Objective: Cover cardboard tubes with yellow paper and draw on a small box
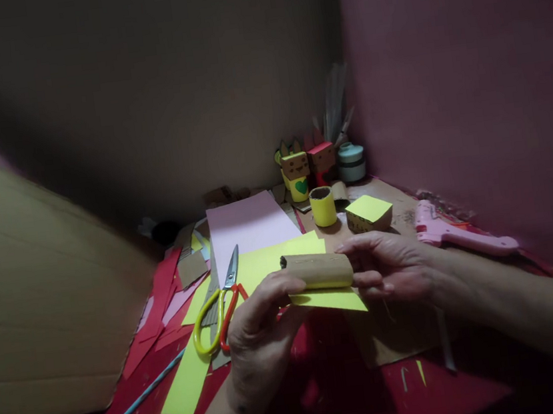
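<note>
Cardboard tube [320, 270] and yellow paper [338, 300] are pinched above the red table [331, 402] by the left hand [265, 322]; the half-curled right hand [399, 264] is placed at the tube's end, grip unclear. Wrapping seems underway; careful alignment is called for.

Mostly dull stuff, with a few shiny bits.
The tube [318, 270] looks to me like matt brown cardboard, a bit bumpy on top, and the yellow piece [333, 301] under it is smooth, matt paper. The scissors [230, 286] have shiny metal blades [232, 267] and glossy plastic handles [197, 331]. The pink glue gun [461, 234] looks like smooth plastic from here. The red worktop [317, 376] shines a little, and the big pale sheet [249, 227] is flat, dull paper.
</note>
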`<control>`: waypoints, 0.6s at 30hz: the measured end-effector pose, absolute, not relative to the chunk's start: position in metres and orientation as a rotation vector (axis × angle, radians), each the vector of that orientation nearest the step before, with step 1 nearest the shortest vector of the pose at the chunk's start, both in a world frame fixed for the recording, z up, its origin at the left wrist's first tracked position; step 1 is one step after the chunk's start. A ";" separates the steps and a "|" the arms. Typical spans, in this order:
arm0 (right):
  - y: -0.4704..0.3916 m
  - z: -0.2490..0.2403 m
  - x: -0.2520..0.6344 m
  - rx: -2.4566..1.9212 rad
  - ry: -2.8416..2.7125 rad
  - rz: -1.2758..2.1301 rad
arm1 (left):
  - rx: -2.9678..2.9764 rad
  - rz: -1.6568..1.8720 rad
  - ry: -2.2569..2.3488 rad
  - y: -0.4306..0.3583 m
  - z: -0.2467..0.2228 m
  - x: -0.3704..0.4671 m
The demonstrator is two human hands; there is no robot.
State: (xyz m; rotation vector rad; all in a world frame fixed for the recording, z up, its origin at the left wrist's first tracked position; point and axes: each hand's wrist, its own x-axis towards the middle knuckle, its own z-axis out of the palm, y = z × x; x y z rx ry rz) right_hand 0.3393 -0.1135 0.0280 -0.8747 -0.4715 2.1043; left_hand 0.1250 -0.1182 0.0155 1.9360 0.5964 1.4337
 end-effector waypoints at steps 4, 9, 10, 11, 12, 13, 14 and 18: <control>-0.113 0.029 0.336 -0.898 -0.496 1.995 | 1.997 1.343 0.636 -0.116 0.016 0.123; -0.114 0.027 0.330 -0.965 -0.629 1.669 | 1.691 1.283 0.758 -0.115 0.016 0.127; -0.115 0.025 0.329 -0.986 -0.675 1.608 | 1.633 1.278 0.795 -0.115 0.018 0.130; -0.116 0.023 0.328 -1.001 -0.725 1.559 | 1.582 1.276 0.834 -0.116 0.019 0.132; -0.117 0.021 0.327 -1.009 -0.775 1.516 | 1.539 1.274 0.870 -0.117 0.021 0.134; -0.118 0.019 0.326 -1.011 -0.827 1.484 | 1.500 1.272 0.900 -0.118 0.022 0.136; -0.119 0.017 0.325 -1.012 -0.871 1.459 | 1.467 1.267 0.924 -0.118 0.024 0.137; -0.123 0.017 0.320 -1.033 -0.920 1.412 | 1.466 1.233 0.960 -0.120 0.024 0.137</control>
